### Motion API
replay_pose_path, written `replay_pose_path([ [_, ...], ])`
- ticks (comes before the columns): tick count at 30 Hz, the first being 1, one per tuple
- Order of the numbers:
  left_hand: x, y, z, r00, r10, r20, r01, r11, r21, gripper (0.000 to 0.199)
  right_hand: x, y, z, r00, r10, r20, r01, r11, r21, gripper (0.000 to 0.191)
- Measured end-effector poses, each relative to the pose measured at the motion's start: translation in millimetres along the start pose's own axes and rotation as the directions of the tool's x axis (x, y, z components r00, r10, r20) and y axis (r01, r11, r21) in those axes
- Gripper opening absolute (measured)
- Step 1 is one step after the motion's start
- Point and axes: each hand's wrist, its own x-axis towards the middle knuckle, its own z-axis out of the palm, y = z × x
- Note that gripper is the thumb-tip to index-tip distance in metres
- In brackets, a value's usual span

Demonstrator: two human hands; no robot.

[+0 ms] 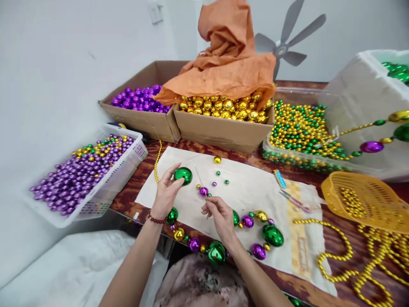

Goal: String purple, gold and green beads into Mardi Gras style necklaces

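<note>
My left hand (166, 189) grips a large green bead (183, 175) between thumb and fingers above the white cloth (246, 170). To its right, my right hand (219, 213) pinches the lower end of a thin needle (201, 177), which points up and to the left. A purple bead (203, 191) with small green and gold ones lies close to the needle; whether they are threaded is unclear. A strand of big green, purple and gold beads (216, 252) curves below my hands and right across the cloth. Several loose small beads (218, 173) rest farther back.
Cardboard boxes of purple beads (137, 100) and gold beads (223, 106) stand behind, partly under orange fabric (223, 72). A white basket (118, 170) is left. A clear bin (297, 157), blue packet (280, 178), scissors (295, 201) and yellow basket (383, 209) are right.
</note>
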Motion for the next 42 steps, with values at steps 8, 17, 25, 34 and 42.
replay_pose_path([
  [8,24.3,6.3,-3.5,0.988,-0.152,-0.003,0.144,0.944,-0.296,0.038,-8.0,-2.4,-3.8,0.975,-0.185,0.123,0.201,0.971,-0.128,0.013],
  [17,28.0,13.5,1.1,0.974,-0.226,0.018,0.213,0.889,-0.406,0.032,-8.8,-5.9,-1.1,0.971,-0.181,0.155,0.207,0.964,-0.168,0.014],
  [25,32.5,15.0,-4.2,0.942,-0.337,-0.006,0.298,0.842,-0.449,0.028,-11.2,-4.9,1.2,0.98,-0.13,0.149,0.159,0.966,-0.204,0.016],
  [34,32.1,12.0,-6.2,0.944,-0.33,0.031,0.31,0.848,-0.43,0.028,-9.1,0.4,1.3,0.985,-0.099,0.145,0.126,0.974,-0.191,0.015],
  [42,24.2,13.1,-3.9,0.976,-0.207,0.067,0.217,0.915,-0.34,0.038,-5.0,2.0,6.4,0.986,-0.098,0.134,0.12,0.979,-0.166,0.016],
])
